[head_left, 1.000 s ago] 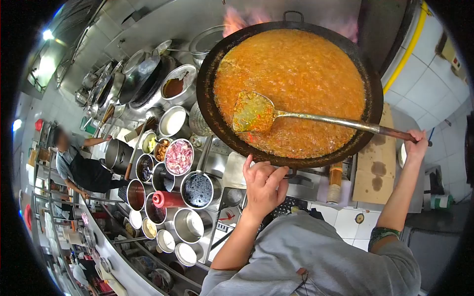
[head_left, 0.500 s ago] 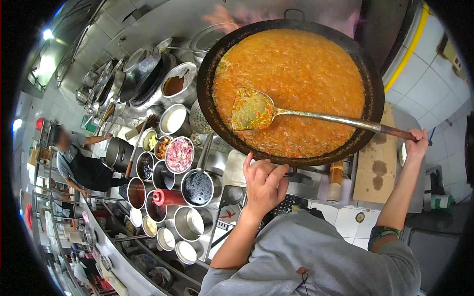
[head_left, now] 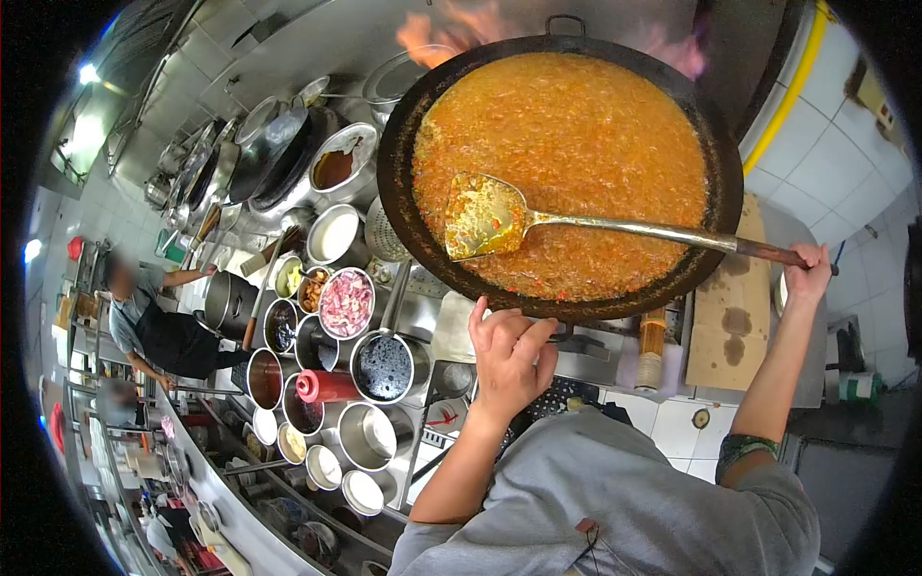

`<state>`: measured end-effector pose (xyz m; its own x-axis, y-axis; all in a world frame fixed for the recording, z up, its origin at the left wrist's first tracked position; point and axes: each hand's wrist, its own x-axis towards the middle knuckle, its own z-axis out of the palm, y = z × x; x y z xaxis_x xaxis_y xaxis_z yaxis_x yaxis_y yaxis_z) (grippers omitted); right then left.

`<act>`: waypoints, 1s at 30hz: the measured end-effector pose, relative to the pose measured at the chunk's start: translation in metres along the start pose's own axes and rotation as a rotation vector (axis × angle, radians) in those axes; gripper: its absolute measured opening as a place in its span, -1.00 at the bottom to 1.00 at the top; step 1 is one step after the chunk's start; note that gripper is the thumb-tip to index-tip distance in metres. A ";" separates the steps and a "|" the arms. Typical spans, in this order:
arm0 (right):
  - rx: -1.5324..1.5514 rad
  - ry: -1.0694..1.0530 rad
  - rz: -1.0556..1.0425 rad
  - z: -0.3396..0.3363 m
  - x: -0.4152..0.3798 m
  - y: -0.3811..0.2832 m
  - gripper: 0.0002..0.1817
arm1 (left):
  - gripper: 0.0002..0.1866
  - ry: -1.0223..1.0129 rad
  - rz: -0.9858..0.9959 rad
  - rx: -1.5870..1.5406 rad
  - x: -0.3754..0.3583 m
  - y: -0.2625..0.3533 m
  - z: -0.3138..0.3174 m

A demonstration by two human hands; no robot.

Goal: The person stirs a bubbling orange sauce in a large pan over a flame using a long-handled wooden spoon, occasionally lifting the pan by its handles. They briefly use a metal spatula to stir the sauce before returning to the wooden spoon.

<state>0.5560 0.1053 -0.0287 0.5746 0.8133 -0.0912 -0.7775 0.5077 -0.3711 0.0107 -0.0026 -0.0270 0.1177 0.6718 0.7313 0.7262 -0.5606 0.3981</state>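
My right hand (head_left: 808,273) is closed round the wooden end of a long-handled wok spatula (head_left: 634,227). The broad metal blade, smeared with bits of food, lies over an orange, bubbling sauce (head_left: 567,125). A large black wok (head_left: 727,163) holds this sauce, filled nearly to its rim. My left hand (head_left: 509,360) is at the wok's near edge, beside its small loop handle (head_left: 564,333). Its fingers are loosely bent and apart, with nothing visible in them.
Flames (head_left: 451,34) rise behind the wok. Left of it stand a bowl of chopped pink pieces (head_left: 347,303), a pot of dark liquid (head_left: 383,368), a red squeeze bottle (head_left: 327,386) and several pots. A co-worker (head_left: 163,317) stands farther left. Stained cardboard (head_left: 727,336) lies at right.
The spatula blade has shifted slightly left and toward me, showing more of its food-smeared face. The flames behind the wok have grown larger. My left hand has barely moved.
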 end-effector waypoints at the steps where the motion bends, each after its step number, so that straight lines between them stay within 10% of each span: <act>1: 0.017 -0.011 -0.002 0.003 -0.001 0.001 -0.51 | -0.52 -0.002 -0.001 -0.001 0.000 0.000 0.000; 11: -0.086 -0.721 -0.225 0.140 -0.049 -0.067 -0.51 | -0.55 -0.002 0.022 -0.001 -0.002 -0.001 0.000; 18: -0.208 -0.725 -0.524 0.188 -0.120 -0.047 -0.64 | -0.56 -0.006 0.040 0.017 -0.005 -0.005 0.002; 30: -0.270 -0.827 -0.434 0.199 -0.194 0.095 -0.54 | -0.58 -0.031 0.095 0.109 -0.008 -0.009 0.004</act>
<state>0.3197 0.0518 0.1377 0.3568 0.5657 0.7434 -0.3959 0.8124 -0.4282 0.0059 -0.0009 -0.0380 0.2085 0.6339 0.7448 0.7800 -0.5672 0.2643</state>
